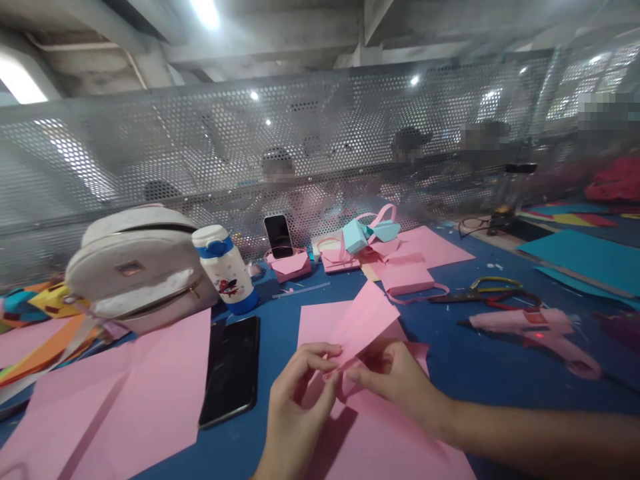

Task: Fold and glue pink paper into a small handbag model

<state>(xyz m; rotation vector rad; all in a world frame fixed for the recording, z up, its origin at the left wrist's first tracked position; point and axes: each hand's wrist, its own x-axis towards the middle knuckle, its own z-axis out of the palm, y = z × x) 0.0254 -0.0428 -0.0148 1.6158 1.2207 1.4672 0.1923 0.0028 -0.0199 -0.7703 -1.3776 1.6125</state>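
Observation:
Between my two hands a folded piece of pink paper [367, 317] stands tilted up above the table. My left hand [303, 393] pinches its lower left corner between thumb and fingers. On the other side my right hand [400, 380] grips the lower edge, its thumb in front and the fingers curled behind. Flat pink sheets [390, 440] lie beneath both hands. Right of my right hand rests a pink glue gun [537, 327] with a small red light on. Scissors or pliers with yellow and red handles [495, 290] lie just beyond it.
Left of my hands lie a black phone [231, 370] and large pink sheets [135, 393]. Behind them stand a white bottle [227, 270] and a pale backpack [145, 267]. Small pink paper bags [290, 265] line the back, before a perforated metal screen [340, 127]. Blue sheets [590, 260] lie right.

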